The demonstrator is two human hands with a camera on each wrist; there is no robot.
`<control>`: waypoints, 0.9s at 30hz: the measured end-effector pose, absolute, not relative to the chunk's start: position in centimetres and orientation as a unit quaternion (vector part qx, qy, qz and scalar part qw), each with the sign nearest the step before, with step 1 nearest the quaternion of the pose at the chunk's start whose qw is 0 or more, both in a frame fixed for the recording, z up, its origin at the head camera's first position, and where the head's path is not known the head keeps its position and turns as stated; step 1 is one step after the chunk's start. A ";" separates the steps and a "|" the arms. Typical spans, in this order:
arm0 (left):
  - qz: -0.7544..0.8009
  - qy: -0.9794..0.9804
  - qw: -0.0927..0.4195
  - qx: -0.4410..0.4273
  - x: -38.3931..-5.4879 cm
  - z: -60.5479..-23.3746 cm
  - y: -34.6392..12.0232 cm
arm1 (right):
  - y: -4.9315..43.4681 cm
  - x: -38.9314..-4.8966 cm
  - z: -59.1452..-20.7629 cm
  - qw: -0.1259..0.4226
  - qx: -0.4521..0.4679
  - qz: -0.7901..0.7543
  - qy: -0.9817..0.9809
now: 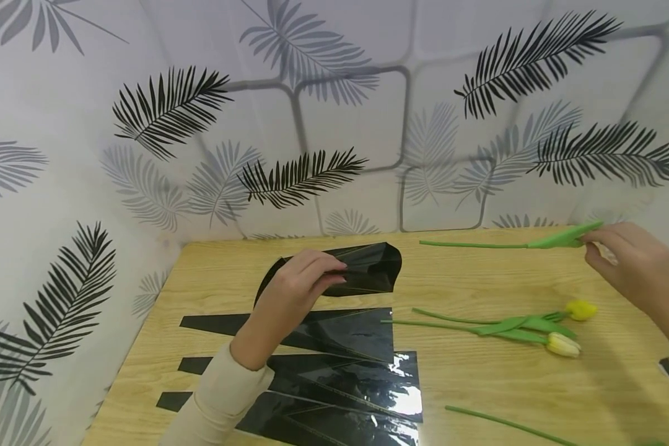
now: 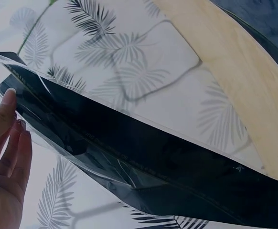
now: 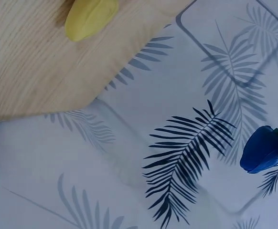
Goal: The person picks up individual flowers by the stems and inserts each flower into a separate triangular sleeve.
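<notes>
My left hand (image 1: 292, 291) pinches the edge of a black flower sleeve (image 1: 368, 266), a tapered bag with a clear film front. In the left wrist view, the sleeve (image 2: 129, 143) stretches away from the thumb and fingers. At the right, my right hand (image 1: 638, 266) holds an artificial blue tulip (image 3: 263, 150) by its stem just under the bloom. Its green leaf (image 1: 560, 238) and thin stem point left toward the sleeve's wide end. In the head view the hand hides the blue bloom.
Several more black sleeves (image 1: 345, 334) lie overlapping on the wooden table (image 1: 479, 279). Right of them lie a yellow tulip (image 1: 581, 310) and a pale yellow tulip (image 1: 563, 345), leaves crossed. Another green stem (image 1: 502, 422) shows near the front. A leaf-patterned wall (image 1: 357, 124) stands behind the table.
</notes>
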State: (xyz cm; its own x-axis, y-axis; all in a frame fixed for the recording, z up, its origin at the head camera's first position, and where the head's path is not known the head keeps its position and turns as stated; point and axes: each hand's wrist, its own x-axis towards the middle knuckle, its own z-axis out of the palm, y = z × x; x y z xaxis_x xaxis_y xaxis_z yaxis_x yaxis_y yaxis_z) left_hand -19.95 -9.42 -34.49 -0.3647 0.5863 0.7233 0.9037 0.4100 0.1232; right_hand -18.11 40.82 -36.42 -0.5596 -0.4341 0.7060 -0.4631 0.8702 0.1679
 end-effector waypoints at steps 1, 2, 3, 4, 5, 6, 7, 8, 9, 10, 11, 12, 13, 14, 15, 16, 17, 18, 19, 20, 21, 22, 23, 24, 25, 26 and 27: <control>-0.255 -0.786 0.303 -0.474 -20.0 -34.5 -9.5 | 40.5 -18.0 -36.2 0.397 0.260 0.018 -0.880; -0.249 -0.789 0.303 -0.473 -20.0 -34.5 -9.6 | 40.1 -17.8 -36.0 0.402 0.269 0.020 -0.875; -0.243 -0.791 0.303 -0.473 -20.0 -34.6 -9.7 | 39.8 -17.7 -35.8 0.406 0.278 0.022 -0.870; -0.237 -0.794 0.302 -0.472 -20.0 -34.6 -9.7 | 39.4 -17.6 -35.7 0.408 0.287 0.025 -0.866; -0.232 -0.796 0.301 -0.472 -20.0 -34.6 -9.8 | 38.9 -17.5 -35.5 0.409 0.296 0.027 -0.863; -0.225 -0.798 0.300 -0.472 -20.1 -34.7 -9.8 | 38.6 -17.4 -35.4 0.411 0.306 0.029 -0.858; -0.217 -0.800 0.299 -0.472 -20.0 -34.7 -9.9 | 38.2 -17.2 -35.3 0.411 0.314 0.028 -0.855; -0.209 -0.802 0.298 -0.473 -20.0 -34.7 -9.9 | 37.8 -17.1 -35.1 0.411 0.322 0.026 -0.852; -0.197 -0.805 0.297 -0.474 -20.0 -34.7 -9.9 | 37.5 -17.0 -35.0 0.408 0.330 0.021 -0.851; -0.185 -0.807 0.298 -0.474 -20.0 -34.8 -9.9 | 37.2 -16.9 -34.8 0.406 0.338 0.016 -0.849; -0.172 -0.809 0.300 -0.476 -20.0 -34.8 -9.8 | 36.8 -16.8 -34.6 0.402 0.347 0.010 -0.847; -0.158 -0.810 0.303 -0.477 -19.9 -34.8 -9.8 | 36.5 -16.7 -34.5 0.400 0.355 0.007 -0.845; -0.147 -0.810 0.305 -0.478 -19.9 -34.8 -9.7 | 36.2 -16.6 -34.4 0.399 0.363 0.004 -0.842; -0.136 -0.810 0.308 -0.481 -19.9 -34.9 -9.7 | 35.9 -16.6 -34.3 0.399 0.371 0.003 -0.838; -0.128 -0.808 0.309 -0.485 -19.9 -34.9 -9.6 | 35.6 -16.6 -34.2 0.399 0.378 0.003 -0.836; -0.123 -0.806 0.311 -0.488 -19.9 -35.0 -9.5 | 35.3 -16.5 -34.1 0.401 0.383 0.006 -0.832; -0.119 -0.804 0.310 -0.492 -19.9 -35.0 -9.4 | 35.0 -16.5 -34.1 0.403 0.389 0.007 -0.828; -0.116 -0.803 0.308 -0.496 -19.9 -35.0 -9.3 | 34.7 -16.5 -34.1 0.406 0.393 0.008 -0.825; -0.118 -0.803 0.304 -0.499 -19.9 -35.1 -9.3 | 34.4 -16.4 -34.1 0.407 0.397 0.007 -0.823; -0.120 -0.802 0.300 -0.503 -19.9 -35.1 -9.2 | 34.1 -16.4 -34.1 0.407 0.402 0.009 -0.820; -0.123 -0.801 0.297 -0.505 -19.9 -35.2 -9.1 | 33.8 -16.4 -34.1 0.405 0.407 0.008 -0.819; -0.125 -0.802 0.293 -0.506 -19.9 -35.2 -9.0 | 33.5 -16.3 -34.1 0.405 0.411 0.008 -0.817; -0.125 -0.802 0.291 -0.506 -19.8 -35.3 -9.0 | 33.3 -16.3 -34.2 0.404 0.416 0.006 -0.815; -0.129 -0.802 0.288 -0.508 -19.8 -35.3 -8.9 | 33.0 -16.2 -34.2 0.402 0.419 0.006 -0.814; -0.130 -0.802 0.287 -0.508 -19.8 -35.4 -8.9 | 32.7 -16.2 -34.3 0.403 0.424 0.006 -0.811; -0.131 -0.802 0.285 -0.508 -19.8 -35.4 -8.8 | 32.4 -16.1 -34.3 0.401 0.429 0.006 -0.809; -0.130 -0.803 0.284 -0.507 -19.8 -35.4 -8.7 | 32.2 -16.0 -34.3 0.400 0.431 0.005 -0.809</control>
State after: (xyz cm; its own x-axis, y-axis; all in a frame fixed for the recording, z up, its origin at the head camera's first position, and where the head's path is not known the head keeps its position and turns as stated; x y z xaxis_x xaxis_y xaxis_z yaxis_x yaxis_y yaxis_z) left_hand -19.80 -8.72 -35.44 -0.3246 0.7413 0.5874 0.8887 0.4516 -0.0788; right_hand -16.05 32.18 -34.35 -0.3082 -0.6935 0.6512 -0.7017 0.6280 0.3367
